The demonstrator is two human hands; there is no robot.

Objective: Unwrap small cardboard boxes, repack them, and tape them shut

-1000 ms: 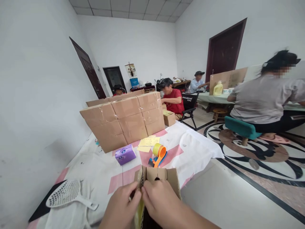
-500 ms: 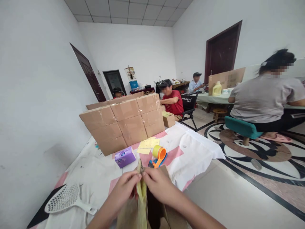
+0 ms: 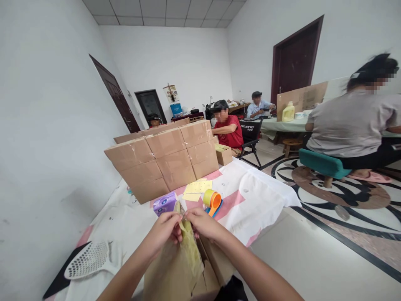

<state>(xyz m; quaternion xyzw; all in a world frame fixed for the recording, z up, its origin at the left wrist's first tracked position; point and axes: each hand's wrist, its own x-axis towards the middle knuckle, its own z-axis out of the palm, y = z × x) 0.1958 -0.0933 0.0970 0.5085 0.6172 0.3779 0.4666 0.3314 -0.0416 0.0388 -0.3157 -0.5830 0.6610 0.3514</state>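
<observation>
Both my hands pinch the top of a flattened brown cardboard box (image 3: 173, 271) that has a yellowish-green strip (image 3: 191, 251) running down its middle. My left hand (image 3: 164, 230) is closed on the box's top edge from the left. My right hand (image 3: 203, 223) is closed on the same edge from the right, fingertips almost meeting the left hand's. The box stands tilted in front of me over the near end of the table. Just behind my hands lie a purple packet (image 3: 165, 203) and an orange tape dispenser (image 3: 213, 200).
Taped cardboard boxes (image 3: 166, 161) are stacked mid-table on a white and pink cloth (image 3: 250, 192). Yellow sheets (image 3: 196, 188) lie before them. A white perforated scoop (image 3: 89, 259) lies near left. Several people sit at tables at the back and right. A teal stool (image 3: 322, 166) stands on the patterned floor.
My hands have lifted and moved away from me with the box's top edge. The box has gone from open-topped to flattened and tilted, showing more of the yellowish strip.
</observation>
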